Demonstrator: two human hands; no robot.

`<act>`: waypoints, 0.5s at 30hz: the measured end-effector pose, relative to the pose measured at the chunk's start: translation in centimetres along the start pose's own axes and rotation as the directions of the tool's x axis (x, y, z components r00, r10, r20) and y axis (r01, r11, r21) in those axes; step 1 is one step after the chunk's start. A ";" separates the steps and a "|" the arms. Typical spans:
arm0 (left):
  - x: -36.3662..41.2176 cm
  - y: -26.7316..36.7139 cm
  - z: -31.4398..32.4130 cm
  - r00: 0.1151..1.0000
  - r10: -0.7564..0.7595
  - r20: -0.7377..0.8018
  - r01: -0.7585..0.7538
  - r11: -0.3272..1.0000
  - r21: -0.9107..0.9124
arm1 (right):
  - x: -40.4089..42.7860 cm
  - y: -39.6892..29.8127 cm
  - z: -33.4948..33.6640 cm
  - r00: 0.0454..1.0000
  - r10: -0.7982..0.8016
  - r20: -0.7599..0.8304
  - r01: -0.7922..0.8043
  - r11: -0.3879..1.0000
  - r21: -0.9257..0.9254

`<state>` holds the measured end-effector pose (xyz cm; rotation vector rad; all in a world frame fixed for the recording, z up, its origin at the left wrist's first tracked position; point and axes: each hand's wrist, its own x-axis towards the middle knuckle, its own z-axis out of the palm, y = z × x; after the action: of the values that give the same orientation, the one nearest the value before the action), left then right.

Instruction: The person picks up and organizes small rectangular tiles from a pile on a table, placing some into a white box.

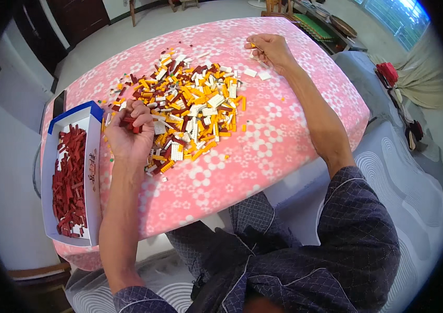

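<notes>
Several dark red toy bricks [131, 124] lie in my left hand [131, 135], palm up with curled fingers, at the left side of a mixed pile of toy bricks [190, 105]. The pile holds white, yellow and dark red pieces. At the table's far right, my right hand [270, 51] pinches a small yellow brick [253, 45] between its fingertips, above a few white bricks [250, 72]. A white box with a blue end [93, 156] stands left of my left hand and contains many dark red bricks [71, 184].
A pink flowered tablecloth [276, 144] covers the table. A dark flat object [59, 105] lies behind the box at the left edge. Small loose pieces are scattered around the pile. A sofa with a grey patterned cover [385, 164] is at the right.
</notes>
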<state>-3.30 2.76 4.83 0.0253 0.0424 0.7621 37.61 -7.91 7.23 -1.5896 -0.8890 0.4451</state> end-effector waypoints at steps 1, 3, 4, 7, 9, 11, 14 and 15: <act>0.1 -0.4 0.2 1.000 -0.010 0.001 0.010 1.000 -0.003 | -0.2 -0.1 -0.3 0.993 0.076 0.090 -0.097 0.960 0.264; 0.1 -0.8 0.5 0.999 -0.015 -0.032 0.015 1.000 0.006 | -0.2 -0.5 -1.1 0.977 0.120 0.176 -0.179 0.910 0.375; 0.2 -0.8 0.5 0.999 -0.014 -0.032 0.014 1.000 0.006 | -0.2 -0.6 -1.3 0.951 0.148 0.273 -0.266 0.839 0.474; 0.7 -0.6 0.1 0.999 -0.040 -0.027 0.039 0.999 -0.029 | -0.5 -0.8 -0.8 0.922 0.166 0.350 -0.347 0.755 0.557; 0.7 -0.3 0.0 0.998 -0.054 -0.022 0.052 0.997 -0.050 | -0.9 -1.0 0.1 0.925 0.160 0.344 -0.339 0.756 0.560; 0.4 -0.2 0.1 0.999 -0.031 -0.036 0.030 0.999 -0.033 | -1.5 -1.4 1.4 0.925 0.157 0.346 -0.339 0.753 0.564; 0.5 -0.1 -0.1 0.998 -0.040 -0.039 0.039 0.999 -0.012 | -2.3 -1.7 2.9 0.928 0.072 0.365 -0.268 0.809 0.524; 0.5 0.0 0.1 0.999 -0.024 -0.047 0.024 1.000 -0.009 | -2.8 -2.1 3.1 0.955 0.029 0.297 -0.146 0.913 0.381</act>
<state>-2.90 3.10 4.87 -0.0008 0.0839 0.7386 33.03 -7.98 7.96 -1.2060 -0.8754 0.8822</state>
